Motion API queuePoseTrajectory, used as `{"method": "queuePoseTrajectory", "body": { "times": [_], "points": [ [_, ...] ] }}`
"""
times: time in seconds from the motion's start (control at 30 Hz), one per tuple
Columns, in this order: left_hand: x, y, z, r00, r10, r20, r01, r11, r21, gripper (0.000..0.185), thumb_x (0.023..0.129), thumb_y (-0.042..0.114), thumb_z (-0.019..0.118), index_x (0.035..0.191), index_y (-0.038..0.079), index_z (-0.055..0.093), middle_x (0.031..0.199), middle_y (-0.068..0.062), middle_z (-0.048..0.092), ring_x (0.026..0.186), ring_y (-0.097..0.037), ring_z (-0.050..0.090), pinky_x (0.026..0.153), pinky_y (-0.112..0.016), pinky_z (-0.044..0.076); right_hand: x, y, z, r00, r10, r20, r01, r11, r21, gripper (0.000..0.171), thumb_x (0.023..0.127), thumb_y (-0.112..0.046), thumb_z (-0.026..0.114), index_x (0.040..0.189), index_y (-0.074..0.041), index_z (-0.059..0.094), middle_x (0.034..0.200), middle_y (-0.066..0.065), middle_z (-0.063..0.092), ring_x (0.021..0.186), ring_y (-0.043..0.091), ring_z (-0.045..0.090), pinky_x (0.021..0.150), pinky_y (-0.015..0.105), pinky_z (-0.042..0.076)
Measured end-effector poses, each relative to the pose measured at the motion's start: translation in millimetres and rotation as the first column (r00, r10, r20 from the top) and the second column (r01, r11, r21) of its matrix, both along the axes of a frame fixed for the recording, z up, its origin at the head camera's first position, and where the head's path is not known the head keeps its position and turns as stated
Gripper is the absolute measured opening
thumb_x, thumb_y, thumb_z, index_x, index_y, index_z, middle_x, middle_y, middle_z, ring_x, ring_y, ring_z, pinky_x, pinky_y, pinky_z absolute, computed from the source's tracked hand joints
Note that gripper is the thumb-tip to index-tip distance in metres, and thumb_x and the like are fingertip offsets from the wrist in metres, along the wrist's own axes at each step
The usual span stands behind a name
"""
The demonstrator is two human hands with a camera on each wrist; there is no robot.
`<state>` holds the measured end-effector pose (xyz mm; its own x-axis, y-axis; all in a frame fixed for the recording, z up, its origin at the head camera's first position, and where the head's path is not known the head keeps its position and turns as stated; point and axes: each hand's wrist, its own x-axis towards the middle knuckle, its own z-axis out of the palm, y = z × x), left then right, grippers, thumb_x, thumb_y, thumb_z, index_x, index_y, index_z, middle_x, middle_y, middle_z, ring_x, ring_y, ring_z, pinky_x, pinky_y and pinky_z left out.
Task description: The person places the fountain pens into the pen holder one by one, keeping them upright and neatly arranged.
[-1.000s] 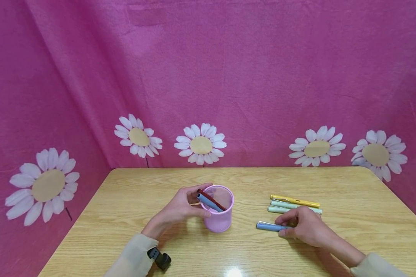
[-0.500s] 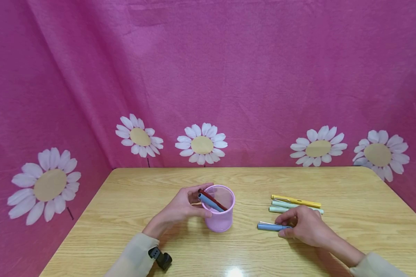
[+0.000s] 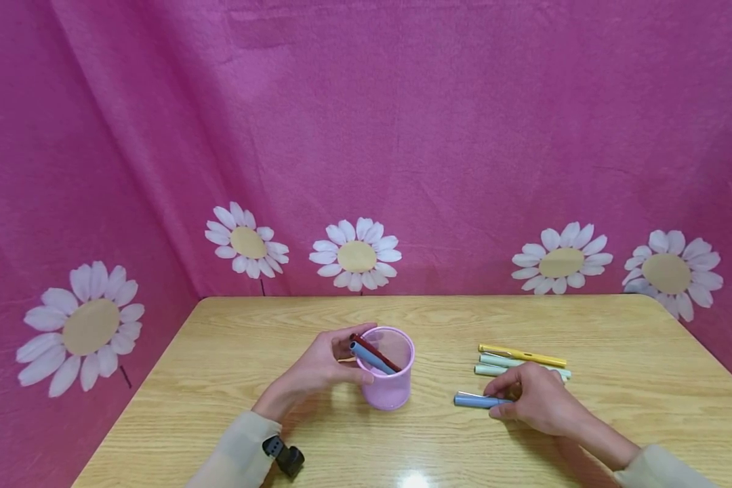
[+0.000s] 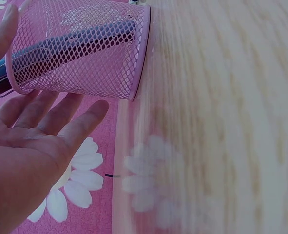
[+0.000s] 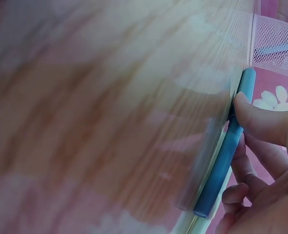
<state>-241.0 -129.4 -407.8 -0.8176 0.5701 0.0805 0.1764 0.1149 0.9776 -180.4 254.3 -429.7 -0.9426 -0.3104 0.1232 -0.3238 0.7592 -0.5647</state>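
A pink mesh cup (image 3: 389,392) (image 4: 85,63) stands upright on the wooden table (image 3: 244,339). A dark red pen (image 3: 379,357) and a blue-grey pen (image 3: 366,356) (image 4: 70,41) lean inside it. My left hand (image 3: 326,369) (image 4: 31,141) holds the cup's left side, thumb at the rim and fingers along the mesh. To the right, my right hand (image 3: 537,403) (image 5: 265,122) pinches a light blue pen (image 3: 471,400) (image 5: 226,156) that lies flat on the table, thumb pressed on its barrel.
Behind my right hand lie a yellow pen (image 3: 521,354) and two pale green pens (image 3: 493,364), side by side. A pink curtain with daisies (image 3: 355,256) closes off the table's back and sides. A black device (image 3: 283,455) sits on my left sleeve.
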Motion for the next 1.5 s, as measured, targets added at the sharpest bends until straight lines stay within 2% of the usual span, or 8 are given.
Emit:
{"method": "queuePoseTrajectory", "body": {
  "times": [0.2, 0.47, 0.67, 0.93, 1.13, 1.27, 1.4, 1.5],
  "points": [
    [-0.6, 0.3, -0.2, 1.000, -0.014, -0.012, 0.014, 1.000, 0.017, 0.080, 0.088, 0.007, 0.087, 0.157, 0.001, 0.047, 0.141, -0.017, 0.063, 0.115, -0.028, 0.067, 0.104, -0.047, 0.054, -0.3, -0.6, 1.9, 1.000, 0.008, 0.020, -0.008, 1.000, -0.011, 0.022, 0.074, -0.026, 0.097, 0.090, -0.025, 0.081, 0.077, -0.019, 0.070, 0.069, -0.001, 0.055, 0.064, 0.027, 0.040],
    [-0.6, -0.8, -1.2, 1.000, -0.016, -0.016, 0.017, 1.000, 0.026, 0.082, 0.087, 0.008, 0.088, 0.157, 0.000, 0.047, 0.140, -0.018, 0.064, 0.115, -0.028, 0.067, 0.104, -0.048, 0.054, 0.1, -1.6, 10.8, 0.996, 0.034, 0.087, -0.024, 0.994, -0.111, 0.021, 0.077, -0.020, 0.095, 0.093, -0.018, 0.082, 0.082, -0.012, 0.073, 0.073, 0.004, 0.058, 0.061, 0.024, 0.047],
    [-1.7, -1.0, -2.8, 0.999, -0.023, -0.025, 0.024, 0.999, 0.029, 0.083, 0.087, 0.009, 0.088, 0.157, -0.002, 0.046, 0.141, -0.020, 0.063, 0.115, -0.027, 0.067, 0.103, -0.047, 0.055, 0.0, -1.2, 24.5, 0.993, 0.024, 0.112, -0.007, 0.989, -0.148, 0.019, 0.079, -0.016, 0.093, 0.096, -0.015, 0.083, 0.088, -0.007, 0.072, 0.077, 0.011, 0.050, 0.059, 0.023, 0.040],
    [-0.8, -0.9, -1.2, 1.000, -0.018, -0.015, 0.018, 0.999, 0.026, 0.080, 0.087, 0.008, 0.088, 0.157, 0.004, 0.049, 0.141, -0.018, 0.063, 0.115, -0.028, 0.067, 0.103, -0.046, 0.055, -1.5, -3.7, 38.8, 0.995, 0.009, 0.098, 0.008, 0.985, -0.170, 0.019, 0.080, -0.012, 0.092, 0.097, -0.013, 0.084, 0.090, -0.004, 0.072, 0.076, 0.015, 0.048, 0.058, 0.025, 0.038],
    [-1.3, -0.8, -1.4, 1.000, -0.022, -0.011, 0.022, 0.999, 0.025, 0.081, 0.088, 0.006, 0.086, 0.158, 0.000, 0.045, 0.142, -0.019, 0.062, 0.115, -0.028, 0.067, 0.105, -0.048, 0.054, -2.3, -8.6, 49.0, 0.996, -0.008, 0.085, 0.024, 0.983, -0.185, 0.018, 0.081, -0.011, 0.091, 0.098, -0.012, 0.084, 0.088, -0.003, 0.071, 0.067, 0.013, 0.038, 0.054, 0.027, 0.033],
    [-1.8, -1.2, -2.2, 1.000, -0.022, -0.009, 0.022, 0.999, 0.029, 0.082, 0.088, 0.007, 0.087, 0.157, -0.001, 0.045, 0.142, -0.019, 0.062, 0.115, -0.028, 0.067, 0.104, -0.046, 0.054, -2.5, -12.1, 55.9, 0.997, 0.002, 0.074, 0.014, 0.978, -0.208, 0.020, 0.082, -0.013, 0.091, 0.100, -0.011, 0.084, 0.091, -0.002, 0.072, 0.065, 0.011, 0.035, 0.054, 0.027, 0.033],
    [-1.5, -1.3, -1.8, 1.000, -0.025, -0.009, 0.025, 0.999, 0.033, 0.081, 0.087, 0.008, 0.087, 0.157, 0.000, 0.046, 0.142, -0.019, 0.062, 0.116, -0.028, 0.067, 0.105, -0.048, 0.054, -2.3, -15.7, 61.8, 0.998, 0.011, 0.067, 0.004, 0.976, -0.218, 0.019, 0.082, -0.014, 0.092, 0.099, -0.012, 0.084, 0.101, 0.001, 0.076, 0.070, 0.013, 0.043, 0.056, 0.027, 0.035],
    [-1.1, -1.1, -1.3, 1.000, -0.025, -0.007, 0.025, 0.999, 0.036, 0.080, 0.087, 0.008, 0.087, 0.157, 0.003, 0.048, 0.142, -0.019, 0.062, 0.115, -0.028, 0.067, 0.105, -0.049, 0.053, -2.5, -18.6, 65.8, 0.999, 0.021, 0.048, -0.010, 0.976, -0.219, 0.019, 0.081, -0.014, 0.092, 0.098, -0.013, 0.084, 0.097, -0.001, 0.076, 0.074, 0.014, 0.047, 0.058, 0.026, 0.035]
  ]
}}
